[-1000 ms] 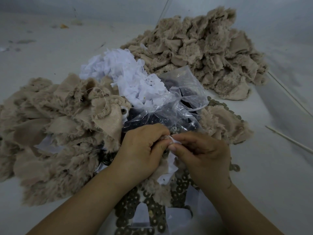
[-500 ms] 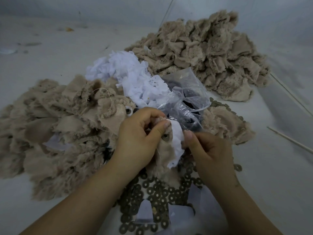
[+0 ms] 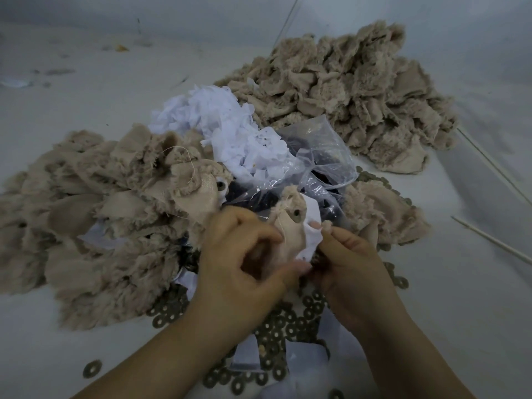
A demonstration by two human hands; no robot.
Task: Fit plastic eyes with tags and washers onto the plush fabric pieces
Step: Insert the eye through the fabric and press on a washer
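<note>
My left hand (image 3: 241,263) grips a beige plush fabric piece (image 3: 290,231) from below, backing side up. A round washer (image 3: 295,216) sits on its backing, over a white tag (image 3: 312,226) that hangs off the piece's right side. My right hand (image 3: 348,260) pinches the tag's right edge and a tuft of fur between thumb and forefinger. Behind the piece lies a clear plastic bag (image 3: 322,156) of dark plastic eyes. Several loose metal washers (image 3: 276,329) are scattered under my wrists.
A heap of beige plush pieces (image 3: 95,226) lies at the left, one with a fitted eye (image 3: 220,185). Another plush heap (image 3: 345,90) sits at the back right. A pile of white tags (image 3: 218,125) lies between them. Thin sticks (image 3: 495,243) rest at the right.
The piece has been turned and lifted, so its backing with the washer now faces up. My right hand shifted from the washer spot to the tag's right edge.
</note>
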